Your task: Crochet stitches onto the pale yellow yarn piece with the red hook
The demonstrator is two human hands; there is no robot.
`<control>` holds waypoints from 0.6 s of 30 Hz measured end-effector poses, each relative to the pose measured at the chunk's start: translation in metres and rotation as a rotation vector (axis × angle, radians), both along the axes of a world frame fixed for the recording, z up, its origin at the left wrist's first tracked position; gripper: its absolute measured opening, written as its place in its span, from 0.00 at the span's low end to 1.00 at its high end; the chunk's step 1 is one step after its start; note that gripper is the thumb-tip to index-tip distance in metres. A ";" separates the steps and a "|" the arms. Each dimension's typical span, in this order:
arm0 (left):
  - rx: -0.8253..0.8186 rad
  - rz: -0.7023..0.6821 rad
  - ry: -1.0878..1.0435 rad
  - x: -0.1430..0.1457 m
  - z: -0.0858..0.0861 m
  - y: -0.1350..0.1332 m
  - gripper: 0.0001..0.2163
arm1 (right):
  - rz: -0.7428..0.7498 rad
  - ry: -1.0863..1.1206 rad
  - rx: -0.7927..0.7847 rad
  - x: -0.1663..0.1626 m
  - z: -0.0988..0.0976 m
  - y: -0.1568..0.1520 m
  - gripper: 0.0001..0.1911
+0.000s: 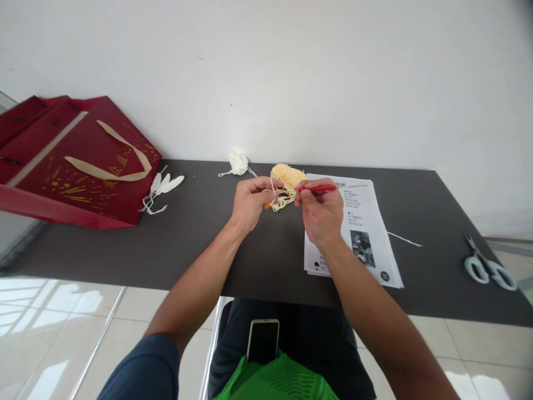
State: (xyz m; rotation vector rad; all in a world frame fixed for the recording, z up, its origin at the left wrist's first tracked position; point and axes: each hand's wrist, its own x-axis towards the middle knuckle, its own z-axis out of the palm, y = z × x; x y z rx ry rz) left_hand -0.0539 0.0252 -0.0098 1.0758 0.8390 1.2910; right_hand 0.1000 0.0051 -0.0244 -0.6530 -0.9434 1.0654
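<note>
My right hand (323,214) is closed around the red handle of a crochet hook (320,189). The hook's thin shaft points left toward my left hand (248,205). There, thumb and index finger are pinched on pale yellow yarn (273,189), with a strand looped over the index finger. The hook's tip is too small to make out among the strands. Just below the left fingertips shows a small orange piece (267,206). Behind and between both hands lies a yellow yarn skein (288,175), its loose loops hanging toward me.
Printed sheets (381,244) lie under my right hand. Farther right are scissors (485,269) near the table edge. A white yarn ball (239,162) rests by the wall. White feather-like pieces (166,184) lie beside a red gift bag (104,189). A phone (263,340) is on my lap.
</note>
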 end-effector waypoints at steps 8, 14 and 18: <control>-0.101 -0.105 -0.117 -0.001 0.005 0.001 0.09 | 0.039 0.037 0.028 -0.001 0.003 0.001 0.12; -0.188 -0.189 -0.215 -0.003 0.010 0.001 0.09 | 0.048 0.016 0.010 -0.002 0.005 -0.002 0.14; -0.237 -0.199 -0.239 -0.003 0.013 0.001 0.08 | 0.050 0.012 -0.012 -0.002 0.007 -0.004 0.15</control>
